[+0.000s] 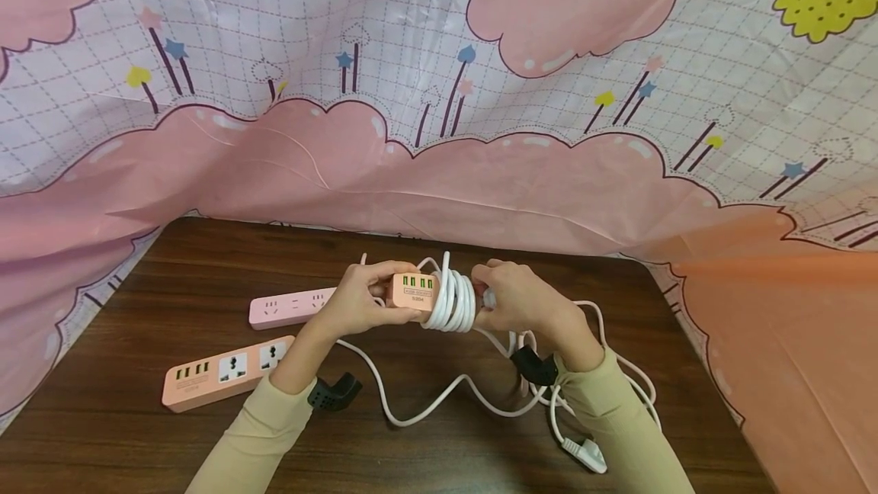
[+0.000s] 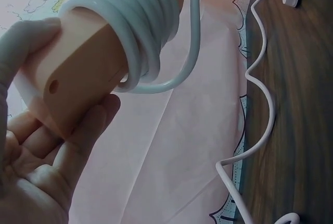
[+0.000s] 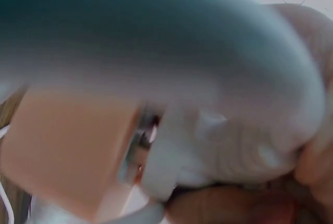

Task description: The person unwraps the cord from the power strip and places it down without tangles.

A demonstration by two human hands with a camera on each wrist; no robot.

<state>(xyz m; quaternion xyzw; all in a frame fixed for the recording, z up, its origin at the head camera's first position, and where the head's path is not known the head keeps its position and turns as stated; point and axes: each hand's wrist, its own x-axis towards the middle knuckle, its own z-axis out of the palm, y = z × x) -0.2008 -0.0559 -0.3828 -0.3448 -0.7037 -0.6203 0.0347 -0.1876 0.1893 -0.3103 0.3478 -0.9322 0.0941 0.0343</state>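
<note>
My left hand (image 1: 357, 296) grips one end of a peach power strip (image 1: 414, 292), beside its green USB ports, above the dark table. White cord (image 1: 454, 302) is wound in several turns round the strip's middle. In the left wrist view the thumb and fingers hold the bare strip end (image 2: 73, 62) below the coil (image 2: 125, 21). At the far end, my right hand (image 1: 517, 296) pinches a white plug (image 3: 166, 156), largely hidden by the fingers in the head view. Metal prongs (image 3: 148, 135) show close by the peach end face. A blurred cord loop crosses the right wrist view.
A pink power strip (image 1: 291, 307) and another peach power strip (image 1: 226, 372) lie at the left of the wooden table (image 1: 411, 463). Loose white cord (image 1: 439, 402) snakes across to a tangle under the right forearm. A white plug (image 1: 585, 454) lies near the right sleeve.
</note>
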